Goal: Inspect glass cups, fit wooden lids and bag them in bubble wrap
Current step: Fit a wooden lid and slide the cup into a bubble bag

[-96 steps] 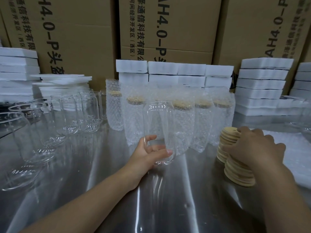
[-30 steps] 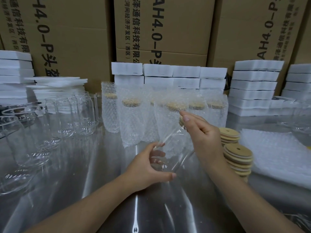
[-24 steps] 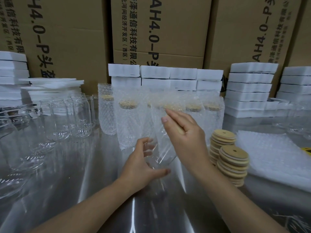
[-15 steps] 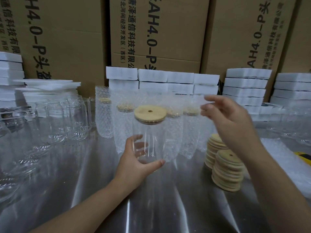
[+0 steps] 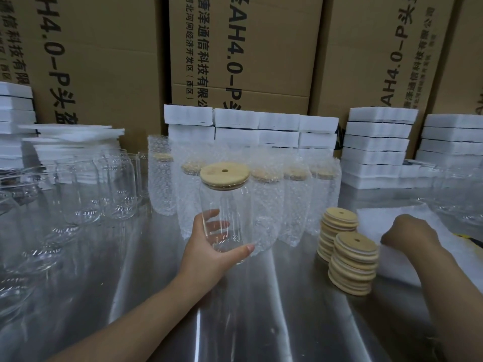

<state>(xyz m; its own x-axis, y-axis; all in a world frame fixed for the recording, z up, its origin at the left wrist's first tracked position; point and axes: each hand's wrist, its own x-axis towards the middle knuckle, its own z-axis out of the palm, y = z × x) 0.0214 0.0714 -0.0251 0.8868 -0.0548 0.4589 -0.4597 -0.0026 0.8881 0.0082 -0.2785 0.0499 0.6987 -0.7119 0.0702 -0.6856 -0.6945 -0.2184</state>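
At the centre of the frame, the left hand (image 5: 209,246) is gripping the glass cup (image 5: 224,215) round its lower part, thumb in front near the base, fingers showing through the glass behind; the cup is being held upright, clear of the metal table (image 5: 235,309). A wooden lid (image 5: 224,175) with a small hole is sitting flat on the cup's mouth. At centre right the right hand (image 5: 407,233) is resting knuckles-up on the edge of the bubble wrap pile (image 5: 397,267); the fingers are curling under and out of sight, so I cannot tell whether they are pinching a sheet. Between the two hands, two stacks of spare lids (image 5: 352,262) are standing on the table, the nearer one leaning a bit, just beside the bubble wrap. Right behind the held cup a row of wrapped cups (image 5: 269,205) is standing upright, lids showing through the wrap. At centre left, bare cups (image 5: 117,189) are standing in a cluster, running out to the left edge. White foam boxes (image 5: 376,145) are sitting in stacks along the back, and printed cardboard cartons (image 5: 261,48) are filling the top of the frame.
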